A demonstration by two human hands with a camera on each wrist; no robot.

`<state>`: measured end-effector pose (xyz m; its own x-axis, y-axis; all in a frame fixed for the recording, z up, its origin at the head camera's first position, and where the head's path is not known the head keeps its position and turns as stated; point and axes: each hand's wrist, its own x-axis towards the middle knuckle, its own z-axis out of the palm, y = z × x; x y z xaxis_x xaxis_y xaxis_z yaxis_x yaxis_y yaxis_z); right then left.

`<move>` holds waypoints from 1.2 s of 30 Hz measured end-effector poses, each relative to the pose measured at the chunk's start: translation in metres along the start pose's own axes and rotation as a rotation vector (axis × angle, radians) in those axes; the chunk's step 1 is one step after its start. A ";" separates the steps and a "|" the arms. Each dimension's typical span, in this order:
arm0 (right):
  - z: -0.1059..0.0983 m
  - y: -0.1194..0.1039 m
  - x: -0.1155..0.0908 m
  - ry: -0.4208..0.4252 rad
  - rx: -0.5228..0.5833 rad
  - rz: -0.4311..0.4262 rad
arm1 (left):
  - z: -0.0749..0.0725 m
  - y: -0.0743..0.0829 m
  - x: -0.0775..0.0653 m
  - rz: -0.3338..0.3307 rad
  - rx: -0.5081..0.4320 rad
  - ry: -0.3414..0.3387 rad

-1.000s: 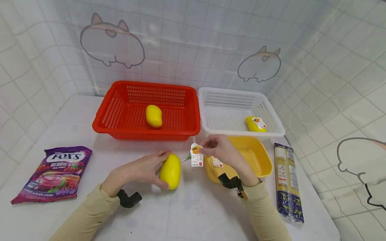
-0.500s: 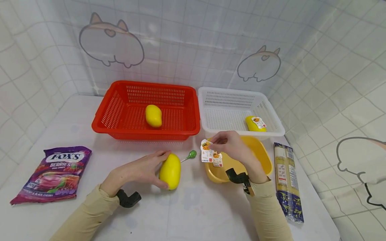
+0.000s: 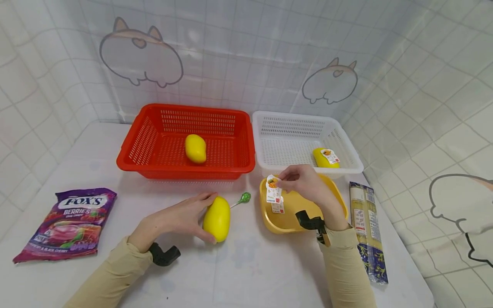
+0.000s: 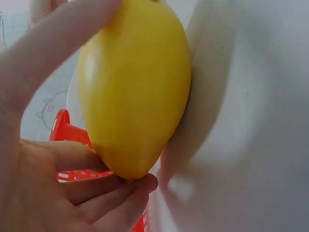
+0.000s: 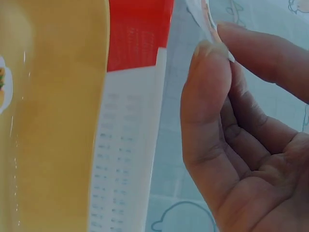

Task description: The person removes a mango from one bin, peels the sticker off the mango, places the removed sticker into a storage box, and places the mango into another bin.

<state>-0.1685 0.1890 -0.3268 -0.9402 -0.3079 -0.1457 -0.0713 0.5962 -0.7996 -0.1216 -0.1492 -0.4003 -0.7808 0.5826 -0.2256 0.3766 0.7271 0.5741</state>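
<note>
On the table in front, a yellow mango (image 3: 217,219) is gripped by my left hand (image 3: 181,218), thumb on the near end and fingers at the far end. In the left wrist view the mango (image 4: 137,92) fills the middle, with fingertips curled under its narrow tip. My right hand (image 3: 308,182) pinches a white mango-print sticker (image 3: 274,190) between thumb and forefinger, over the left part of a yellow basin (image 3: 296,214). A second sticker (image 3: 277,208) lies in the basin, partly covered by the held one. The right wrist view shows the pinched sticker (image 5: 203,19) edge-on.
A red basket (image 3: 181,173) holding a mango (image 3: 195,149) stands at the back. Beside it, a white basket (image 3: 277,164) contains a stickered mango (image 3: 319,158). A green lollipop (image 3: 244,197), a candy bag (image 3: 71,224) and a noodle pack (image 3: 367,231) lie around.
My right hand has moved right with the sticker, from beside the mango to over the basin, uncovering the lollipop. The left hand and its mango have stayed put.
</note>
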 end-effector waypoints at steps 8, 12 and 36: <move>-0.005 0.007 0.000 -0.018 -0.038 0.029 | 0.003 0.001 0.001 -0.005 0.008 0.003; -0.008 0.011 -0.002 -0.021 -0.058 0.014 | 0.003 0.002 0.000 -0.015 0.020 0.006; -0.029 0.035 0.007 -0.128 -0.200 0.067 | -0.003 0.003 -0.003 -0.010 0.028 -0.004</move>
<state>-0.1878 0.2295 -0.3389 -0.8963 -0.3462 -0.2773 -0.0865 0.7495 -0.6563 -0.1199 -0.1496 -0.3959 -0.7829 0.5763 -0.2344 0.3826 0.7431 0.5491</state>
